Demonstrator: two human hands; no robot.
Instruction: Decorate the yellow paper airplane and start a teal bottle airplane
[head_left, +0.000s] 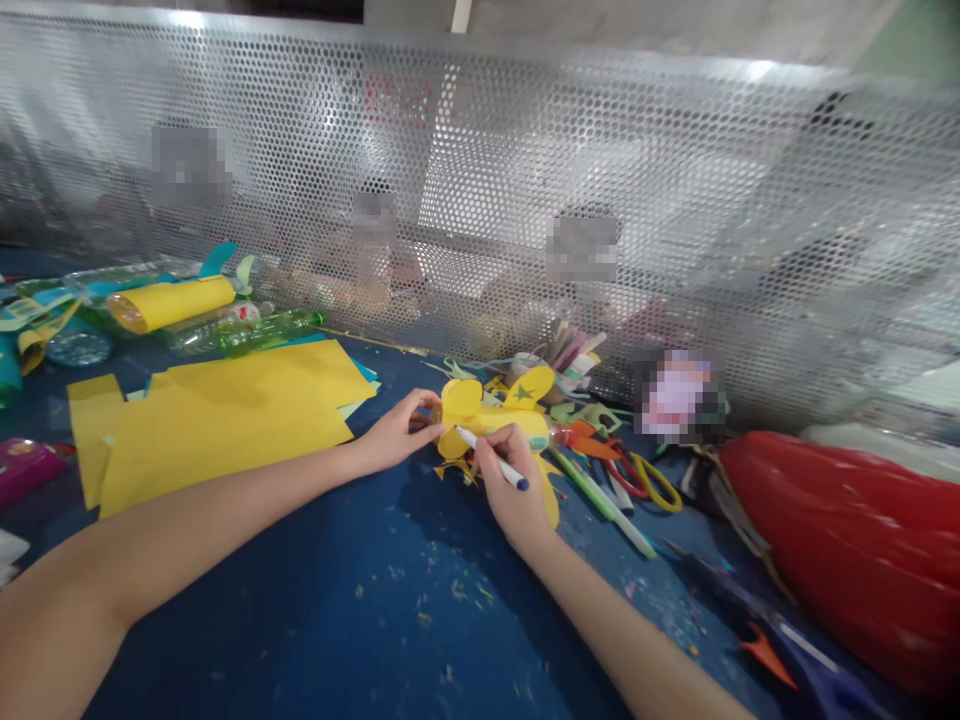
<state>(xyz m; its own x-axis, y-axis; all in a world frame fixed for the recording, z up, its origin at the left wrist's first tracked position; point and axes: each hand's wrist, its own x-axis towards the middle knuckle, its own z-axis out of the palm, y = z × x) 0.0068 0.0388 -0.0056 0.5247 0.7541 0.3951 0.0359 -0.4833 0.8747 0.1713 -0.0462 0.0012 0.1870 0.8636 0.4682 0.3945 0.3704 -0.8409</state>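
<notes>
Pen (pixel 491 461) in right hand (pixel 514 490), tip toward upper left

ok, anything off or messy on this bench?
Nothing is damaged. Paper scraps are strewn over the blue table, and scissors lie loose in a jumble of pens to the right. The left hand steadies the yellow paper craft while the right hand holds a pen to it.

Paper sheets (pixel 225 420) left of the paper craft (pixel 491 415), scissors (pixel 637 478) right, mesh screen (pixel 525 190) behind.
</notes>
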